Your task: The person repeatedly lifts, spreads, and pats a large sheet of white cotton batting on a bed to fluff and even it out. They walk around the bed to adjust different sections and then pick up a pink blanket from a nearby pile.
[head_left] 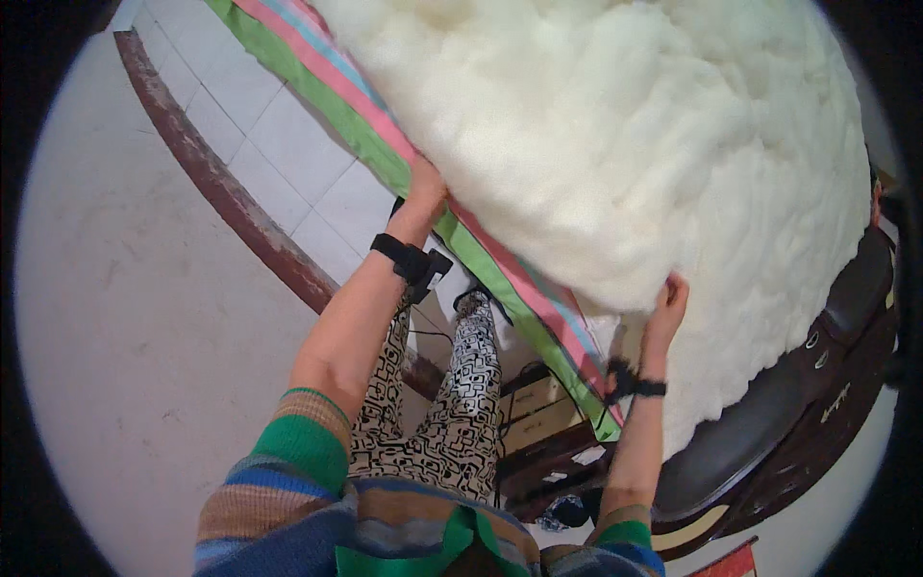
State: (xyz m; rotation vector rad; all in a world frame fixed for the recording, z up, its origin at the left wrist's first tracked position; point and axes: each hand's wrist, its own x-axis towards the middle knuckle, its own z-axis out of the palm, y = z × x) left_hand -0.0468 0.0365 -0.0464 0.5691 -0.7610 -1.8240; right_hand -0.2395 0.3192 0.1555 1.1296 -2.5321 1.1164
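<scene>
Visibly, fluffy cream-white fibre batting [615, 135] lies along green-pink-blue striped cloth [524, 306]; the right hand [671, 306], fingers curled, touches the batting; the left hand's [426, 183] fingers are hidden; I cannot tell either grip; alongside, a glossy dark-brown sofa [745, 457]

A thick sheet of white wadding [625, 125] fills the top and upper right of the frame, bordered on its left by a green, pink and blue striped fabric [380, 135] slanting from the top left toward the lower centre. The left hand [428, 181], just above centre, is at that border, fingers hidden, while the right hand [673, 300], right of centre, touches the wadding. Patterned trousers [469, 385] show below centre, and a dark sofa [745, 457] curves at lower right.
</scene>
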